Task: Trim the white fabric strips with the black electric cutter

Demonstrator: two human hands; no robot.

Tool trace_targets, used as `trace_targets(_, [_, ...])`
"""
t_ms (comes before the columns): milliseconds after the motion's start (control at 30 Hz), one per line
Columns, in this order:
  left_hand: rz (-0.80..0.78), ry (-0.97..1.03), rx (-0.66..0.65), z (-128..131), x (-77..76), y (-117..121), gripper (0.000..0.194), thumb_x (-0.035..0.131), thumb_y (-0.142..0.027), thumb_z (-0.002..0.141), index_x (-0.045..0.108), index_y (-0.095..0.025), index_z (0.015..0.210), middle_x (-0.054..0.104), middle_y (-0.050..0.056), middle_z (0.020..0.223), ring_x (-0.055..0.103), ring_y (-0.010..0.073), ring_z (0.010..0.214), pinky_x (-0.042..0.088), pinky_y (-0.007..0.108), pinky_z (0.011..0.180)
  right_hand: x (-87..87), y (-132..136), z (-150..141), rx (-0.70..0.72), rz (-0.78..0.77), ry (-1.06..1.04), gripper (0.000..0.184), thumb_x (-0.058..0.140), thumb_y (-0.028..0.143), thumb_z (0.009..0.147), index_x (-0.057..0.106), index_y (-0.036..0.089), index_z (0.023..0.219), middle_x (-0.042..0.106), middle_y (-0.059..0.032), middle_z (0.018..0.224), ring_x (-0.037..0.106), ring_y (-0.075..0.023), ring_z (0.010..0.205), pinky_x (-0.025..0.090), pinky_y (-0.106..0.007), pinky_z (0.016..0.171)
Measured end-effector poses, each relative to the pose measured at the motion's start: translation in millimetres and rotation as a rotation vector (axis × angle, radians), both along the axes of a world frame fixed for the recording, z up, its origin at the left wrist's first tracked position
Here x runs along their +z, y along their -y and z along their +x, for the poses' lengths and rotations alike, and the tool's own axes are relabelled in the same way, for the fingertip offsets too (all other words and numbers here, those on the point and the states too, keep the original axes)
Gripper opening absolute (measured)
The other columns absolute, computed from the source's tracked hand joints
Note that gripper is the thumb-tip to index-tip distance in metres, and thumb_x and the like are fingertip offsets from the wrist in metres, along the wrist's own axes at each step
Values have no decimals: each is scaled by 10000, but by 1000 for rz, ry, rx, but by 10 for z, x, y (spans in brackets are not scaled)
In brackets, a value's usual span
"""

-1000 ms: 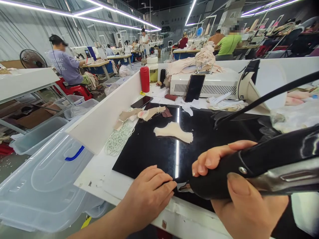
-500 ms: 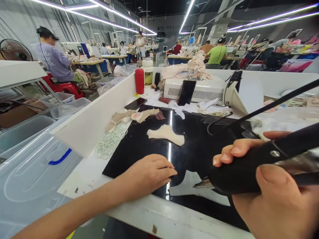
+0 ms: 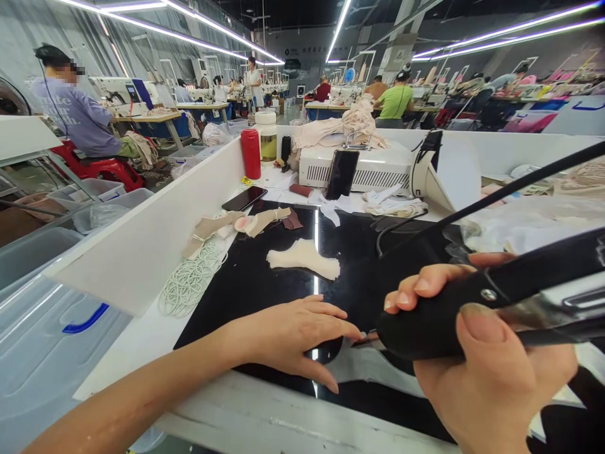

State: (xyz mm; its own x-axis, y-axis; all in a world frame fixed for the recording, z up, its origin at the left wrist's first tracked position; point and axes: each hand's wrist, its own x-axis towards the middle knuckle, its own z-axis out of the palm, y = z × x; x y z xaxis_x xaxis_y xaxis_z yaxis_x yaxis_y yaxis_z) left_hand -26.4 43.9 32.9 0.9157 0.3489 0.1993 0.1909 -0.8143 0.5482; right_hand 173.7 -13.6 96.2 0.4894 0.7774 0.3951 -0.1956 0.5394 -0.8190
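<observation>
My right hand [image 3: 496, 372] is wrapped round the thick black handle of a corded hand tool [image 3: 425, 325] with shiny metal parts and a pointed metal tip. The tip rests at a pale grey-white cut piece of fabric [image 3: 373, 369] on the glossy black board [image 3: 222, 315]. Just left of the tip is my left hand [image 3: 302, 340], fingers spread, thumb apart and palm down. Its index fingertip is close to the tip; whether they touch I cannot tell. Beyond the hands lies a small stack of cream cut pieces [image 3: 305, 258].
Pale green cord [image 3: 193, 280] lies coiled by the left partition [image 3: 155, 233]. Behind are beige scraps [image 3: 217, 230], a phone lying flat [image 3: 244, 198], a propped phone [image 3: 343, 173] and a red bottle [image 3: 251, 154]. The tool's black cord [image 3: 515, 186] crosses the right side.
My left hand has moved right and spread its fingers, reaching the tool's tip. The view has shifted, so the table and tool appear further left. My right hand keeps its grip.
</observation>
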Motion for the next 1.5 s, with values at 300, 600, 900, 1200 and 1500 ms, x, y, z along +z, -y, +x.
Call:
trace_targets(300, [-41, -38, 4, 27, -3, 20, 858, 983, -462, 929, 581, -207, 1642, 767, 138, 1539, 645, 354, 1560, 425, 564, 1382, -120, -53, -21, 34, 22, 16, 470, 1012, 422, 775, 704, 293, 1106, 708, 67, 779, 676, -185, 631, 626, -352, 605])
trace_targets(600, [-18, -23, 9, 54, -13, 24, 928, 1016, -469, 885, 562, -219, 1655, 775, 136, 1524, 661, 345, 1543, 459, 525, 1357, -99, -46, -53, 5, 5, 45, 411, 952, 329, 768, 693, 296, 1085, 691, 66, 752, 668, -201, 586, 611, -380, 559])
trace_targets(900, [-15, 39, -2, 56, -29, 22, 958, 1040, -428, 846, 564, -223, 1651, 789, 140, 1497, 682, 358, 1519, 464, 563, 1353, -110, 51, -86, 92, 28, -25, 456, 1019, 388, 760, 734, 290, 1102, 724, 45, 750, 664, -197, 593, 620, -358, 543])
trace_targets(1200, [-25, 1, -3, 61, -35, 15, 941, 1051, -424, 831, 589, -196, 1619, 762, 163, 1527, 645, 366, 1554, 433, 572, 1374, -127, 102, -135, 132, 37, -27, 448, 1007, 412, 807, 716, 288, 1123, 711, 52, 747, 662, -179, 578, 629, -334, 545])
trace_targets(1500, [24, 45, 2, 72, -15, 20, 875, 1056, -487, 810, 652, -259, 1552, 785, 115, 1471, 713, 338, 1461, 548, 528, 1283, -206, 208, -206, 219, 57, 13, 393, 957, 429, 890, 711, 312, 1173, 696, 37, 797, 673, -186, 609, 640, -359, 581])
